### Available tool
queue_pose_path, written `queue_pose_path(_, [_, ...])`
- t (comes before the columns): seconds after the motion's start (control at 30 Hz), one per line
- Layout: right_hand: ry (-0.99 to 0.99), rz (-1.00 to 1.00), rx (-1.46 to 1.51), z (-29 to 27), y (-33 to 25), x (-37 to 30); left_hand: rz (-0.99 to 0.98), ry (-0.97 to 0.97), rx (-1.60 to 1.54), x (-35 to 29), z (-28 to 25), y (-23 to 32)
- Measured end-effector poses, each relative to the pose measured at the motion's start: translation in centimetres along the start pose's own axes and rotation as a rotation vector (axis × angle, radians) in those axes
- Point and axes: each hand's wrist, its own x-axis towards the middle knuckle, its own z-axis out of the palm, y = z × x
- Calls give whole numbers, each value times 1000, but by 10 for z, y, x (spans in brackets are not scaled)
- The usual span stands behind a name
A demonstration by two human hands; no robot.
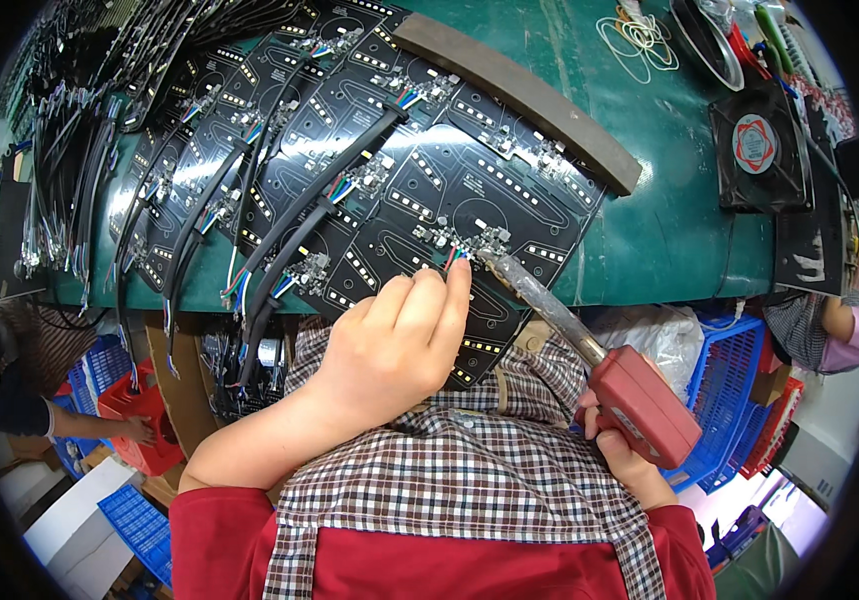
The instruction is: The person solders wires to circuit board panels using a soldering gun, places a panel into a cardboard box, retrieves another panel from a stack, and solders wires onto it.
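My left hand (394, 335) is closed at the near edge of the black circuit boards, its fingertips pinching thin coloured wires (456, 254) against the solder pads. Most of the cable behind those wires is hidden under the hand. In my right hand (631, 468) is a red-handled soldering gun (644, 405) with a long metal barrel. Its tip meets the board (479, 205) right beside the wire ends and my left fingertip. Black cables (324, 185) with coloured leads lie across the other boards to the left, several of them hanging over the table edge.
A dark curved bar (519, 95) rests along the boards' far side on the green table (664, 240). At right stands a black fan (761, 150); bundled cables (64, 190) fill the far left. Blue baskets (714, 400) are below. A co-worker's hand (137, 430) reaches toward a red bin (154, 455).
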Motion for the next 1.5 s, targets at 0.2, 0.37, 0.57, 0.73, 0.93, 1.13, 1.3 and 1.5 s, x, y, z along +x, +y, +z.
queue_pose_path(0.2, [-28,38,-21,3,3,-2,-36,-131,-11,7,-10,4])
queue_pose_path(0.37, [-12,68,19,5,3,-3,-150,-100,-152,12,-9,3])
queue_pose_path(0.57, [0,116,156,6,0,1,-171,-68,-195,11,-6,5])
queue_pose_path(0.73, [44,105,238,8,-3,4,-31,-104,-20,14,-8,6])
queue_pose_path(0.93, [69,69,146,12,2,3,-6,-137,15,15,-8,8])
queue_pose_path(1.13, [43,135,442,6,1,-2,-5,-92,55,15,-5,10])
queue_pose_path(1.3, [397,-27,714,16,-9,16,-120,-207,-78,20,-17,10])
queue_pose_path(1.5, [544,1,682,10,-2,33,-667,186,-89,4,-47,-121])
